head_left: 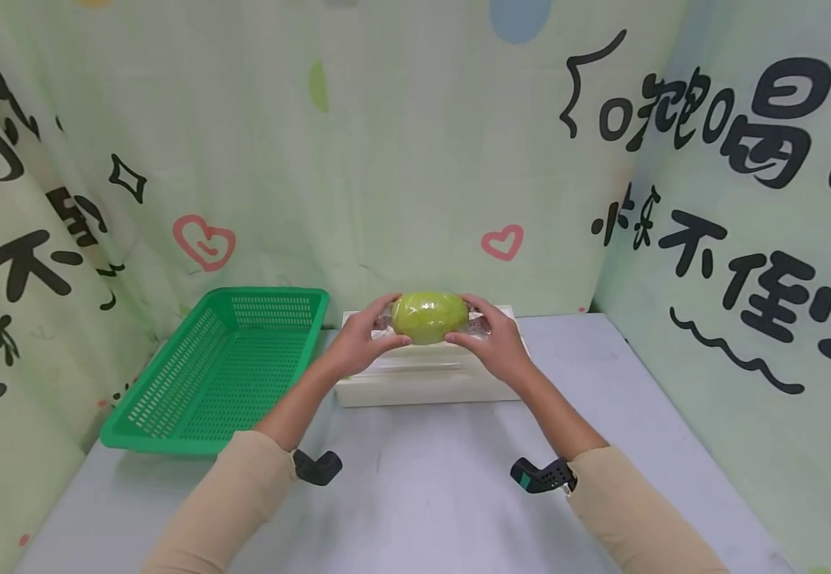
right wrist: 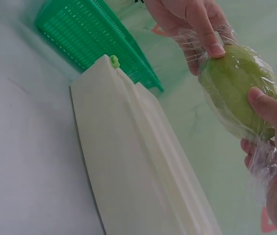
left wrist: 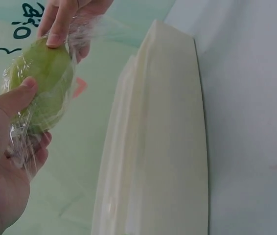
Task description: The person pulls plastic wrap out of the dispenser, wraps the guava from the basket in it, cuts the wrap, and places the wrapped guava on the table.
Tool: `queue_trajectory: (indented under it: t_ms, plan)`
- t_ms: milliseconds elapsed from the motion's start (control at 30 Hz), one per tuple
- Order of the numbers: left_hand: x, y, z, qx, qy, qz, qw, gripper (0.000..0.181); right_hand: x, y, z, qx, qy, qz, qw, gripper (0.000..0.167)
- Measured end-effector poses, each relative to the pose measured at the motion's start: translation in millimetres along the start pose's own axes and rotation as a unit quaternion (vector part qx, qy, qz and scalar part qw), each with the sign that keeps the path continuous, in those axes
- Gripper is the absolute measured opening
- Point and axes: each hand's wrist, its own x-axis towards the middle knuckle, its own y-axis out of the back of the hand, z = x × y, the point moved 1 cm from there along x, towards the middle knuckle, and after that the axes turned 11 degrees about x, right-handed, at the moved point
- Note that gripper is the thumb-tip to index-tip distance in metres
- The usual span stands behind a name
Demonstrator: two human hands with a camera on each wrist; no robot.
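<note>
Fruit (head_left: 430, 317) in film (right wrist: 264, 164) was gripped by curled fingers of left hand (head_left: 358, 344) and right hand (head_left: 499, 344) above box (head_left: 430, 391) near table's (head_left: 423, 494) far edge.

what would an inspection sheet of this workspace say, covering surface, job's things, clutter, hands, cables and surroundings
surface: pale table
job's things: green fruit-like item in clear wrap, held above white box
clutter: green basket, left of the box
hands: left hand and right hand grip the wrapped item at opposite ends
cables: nothing seen
surroundings: printed curtain behind and at both sides
</note>
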Motion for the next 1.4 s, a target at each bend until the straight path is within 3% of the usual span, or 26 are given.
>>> queue_trajectory:
  t_ms: [467, 933, 1400]
  plan:
    - [2.4, 11.9, 15.9, 0.009, -0.020, 0.015, 0.9996, 0.076, 0.9, 12, -19, -0.008, 0.017, 0.010, 0.9998, 0.072]
    - [-4.9, 27.4, 31.9, 0.008, -0.030, 0.021, 0.9993, 0.074, -1.7, 17, -41, -0.011, 0.019, 0.016, 0.9996, 0.072]
    - [-13.1, 39.4, 49.1, 0.042, -0.060, 0.057, 0.9957, 0.073, -6.6, 25, -60, -0.005, 0.031, 0.018, 0.9993, 0.072]
